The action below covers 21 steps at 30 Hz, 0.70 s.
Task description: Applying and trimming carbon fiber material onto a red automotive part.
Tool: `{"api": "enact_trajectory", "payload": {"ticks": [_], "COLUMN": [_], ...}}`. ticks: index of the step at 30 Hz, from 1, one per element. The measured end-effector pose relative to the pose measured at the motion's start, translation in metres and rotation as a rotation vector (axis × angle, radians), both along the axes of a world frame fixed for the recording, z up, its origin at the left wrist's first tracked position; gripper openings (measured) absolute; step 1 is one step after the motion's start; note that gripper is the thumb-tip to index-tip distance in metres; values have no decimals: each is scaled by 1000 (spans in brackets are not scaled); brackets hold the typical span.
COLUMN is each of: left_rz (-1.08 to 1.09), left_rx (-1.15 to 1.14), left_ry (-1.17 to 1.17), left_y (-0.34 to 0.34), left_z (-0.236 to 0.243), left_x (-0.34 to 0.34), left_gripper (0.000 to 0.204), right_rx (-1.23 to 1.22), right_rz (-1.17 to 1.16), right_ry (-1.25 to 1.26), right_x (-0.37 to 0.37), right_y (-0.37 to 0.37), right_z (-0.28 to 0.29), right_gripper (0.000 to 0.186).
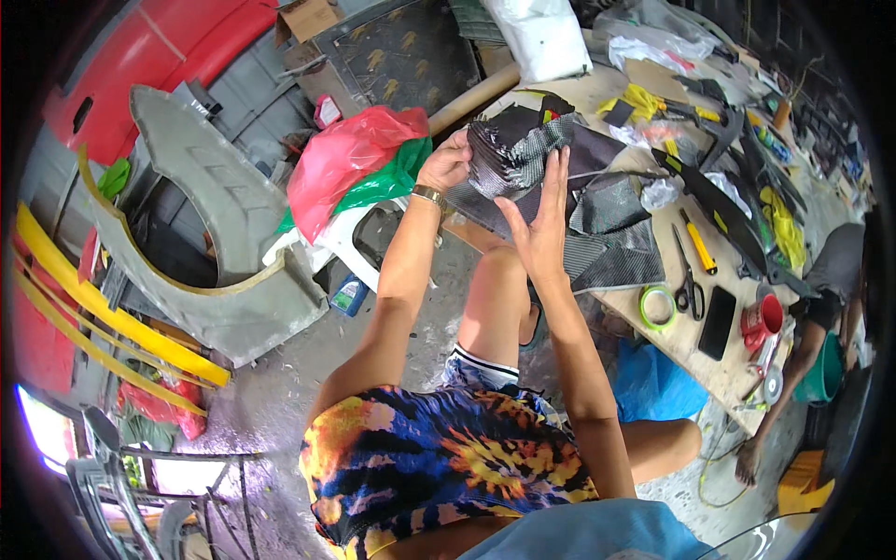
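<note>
My left hand (446, 163) pinches the left edge of a crumpled, frayed piece of dark woven carbon-fibre-like cloth (507, 157) above the workbench. My right hand (540, 224) has its fingers stretched upward along the cloth's right side, thumb apart, touching it. Underneath is a flat dark sheet (597, 149). More woven pieces (618, 252) lie at the bench's near edge. To their right are scissors (687, 289), a yellow utility knife (698, 241), a green tape roll (657, 307), a black phone (717, 321) and a red mug (761, 319).
Grey curved body panels (215, 308), yellow strips (112, 327) and a white chair (355, 252) with red and green plastic bags (345, 168) stand left. A blue bag (653, 383) sits below the cluttered bench (625, 317). Another person's arm (793, 383) reaches down at the right.
</note>
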<state>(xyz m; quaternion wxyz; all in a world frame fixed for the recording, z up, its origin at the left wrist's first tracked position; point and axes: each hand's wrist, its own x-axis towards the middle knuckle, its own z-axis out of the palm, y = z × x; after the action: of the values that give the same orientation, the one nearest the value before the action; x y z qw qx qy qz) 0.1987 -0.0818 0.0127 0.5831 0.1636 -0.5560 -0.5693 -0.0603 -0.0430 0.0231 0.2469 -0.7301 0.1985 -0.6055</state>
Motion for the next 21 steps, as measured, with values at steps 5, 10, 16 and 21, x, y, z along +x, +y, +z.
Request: {"api": "enact_trajectory", "payload": {"ticks": [5, 10, 16, 21], "left_rz": [136, 248, 280, 225], "left_rx": [-23, 18, 52, 104], "left_ry": [23, 77, 230, 411], "left_y": [9, 22, 41, 50], "left_z": [13, 25, 18, 13], "left_x": [3, -18, -43, -63], "left_gripper": [49, 52, 47, 48], "right_rx": [26, 107, 94, 122], "right_rz": [47, 53, 61, 61], "right_ry": [-33, -16, -15, -15], "right_x": [13, 13, 5, -5], "right_y": [-3, -8, 0, 2], "right_z": [12, 30, 52, 63], "right_gripper": [89, 87, 85, 83]}}
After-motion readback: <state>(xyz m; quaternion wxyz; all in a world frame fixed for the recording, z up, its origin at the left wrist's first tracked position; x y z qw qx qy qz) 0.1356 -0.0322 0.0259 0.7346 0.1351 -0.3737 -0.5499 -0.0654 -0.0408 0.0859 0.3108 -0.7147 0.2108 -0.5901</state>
